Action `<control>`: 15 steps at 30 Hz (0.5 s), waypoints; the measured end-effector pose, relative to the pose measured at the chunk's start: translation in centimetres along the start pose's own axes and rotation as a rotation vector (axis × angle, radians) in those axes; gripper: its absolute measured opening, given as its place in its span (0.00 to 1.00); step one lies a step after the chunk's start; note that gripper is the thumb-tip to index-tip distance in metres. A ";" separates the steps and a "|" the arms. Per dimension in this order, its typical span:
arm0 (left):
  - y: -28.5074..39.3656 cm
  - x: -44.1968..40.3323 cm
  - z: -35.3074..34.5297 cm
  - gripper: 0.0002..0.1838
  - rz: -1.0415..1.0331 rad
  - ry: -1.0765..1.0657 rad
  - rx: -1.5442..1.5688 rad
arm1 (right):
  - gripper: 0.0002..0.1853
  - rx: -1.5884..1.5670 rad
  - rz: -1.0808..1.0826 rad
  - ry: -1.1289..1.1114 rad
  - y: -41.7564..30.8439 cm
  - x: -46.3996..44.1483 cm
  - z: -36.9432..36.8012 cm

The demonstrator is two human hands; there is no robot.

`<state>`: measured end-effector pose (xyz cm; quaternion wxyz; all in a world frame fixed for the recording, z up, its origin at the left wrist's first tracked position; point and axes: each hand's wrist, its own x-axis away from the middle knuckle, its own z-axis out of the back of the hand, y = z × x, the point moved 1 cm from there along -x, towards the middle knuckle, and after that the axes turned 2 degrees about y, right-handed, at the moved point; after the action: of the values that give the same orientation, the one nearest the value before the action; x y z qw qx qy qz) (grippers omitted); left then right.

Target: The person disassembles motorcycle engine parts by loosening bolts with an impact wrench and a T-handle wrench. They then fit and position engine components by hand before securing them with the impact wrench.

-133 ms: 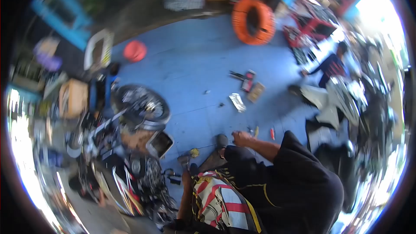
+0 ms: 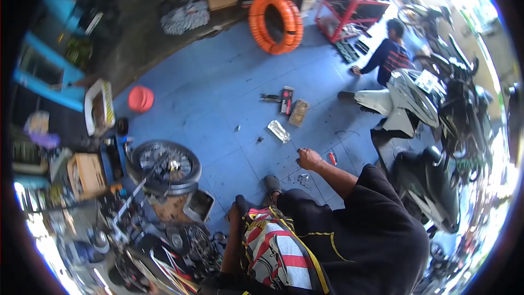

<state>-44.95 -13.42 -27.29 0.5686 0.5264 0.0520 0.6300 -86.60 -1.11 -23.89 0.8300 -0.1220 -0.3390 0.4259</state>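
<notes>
My right hand (image 2: 309,159) is held out over the blue floor with its fingers curled in. A small dark bit shows at the fingertips, too small to name. On the floor beside this hand lies a small red object (image 2: 333,158). Beyond it are a silver foil-like packet (image 2: 279,131), a brown box (image 2: 298,113) and a red and black box (image 2: 286,100). My left hand (image 2: 234,214) is low by my knee, close to the motorcycle; its fingers are hidden. A patterned cloth or garment (image 2: 278,246) in red, white and yellow lies against my body.
A partly dismantled motorcycle (image 2: 164,257) and a wheel (image 2: 165,165) stand at left, near a tray (image 2: 199,206). Farther off are a red bucket (image 2: 141,99) and an orange-wrapped tire (image 2: 275,24). At right, another person (image 2: 392,57) crouches behind a white scooter (image 2: 390,104).
My view has turned, so the floor and its objects sit farther left in the picture, and the blur has lessened. The yellow bit by my left hand no longer shows.
</notes>
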 end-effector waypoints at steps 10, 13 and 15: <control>22.9 -11.3 -17.4 0.14 -0.657 -0.320 -0.794 | 0.19 -0.160 -0.359 0.299 15.8 1.8 9.2; 28.0 -13.8 -21.6 0.12 -0.687 -0.442 -0.858 | 0.22 -0.191 -0.623 0.267 19.6 3.2 7.0; 31.1 -14.9 -25.0 0.12 -0.714 -0.538 -0.910 | 0.21 -0.201 -0.650 0.213 21.3 5.1 7.3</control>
<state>-86.59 -22.39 -26.68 0.9034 0.3223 -0.1933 0.2066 -102.71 15.23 -26.61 0.9366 -0.1325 -0.3120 0.0890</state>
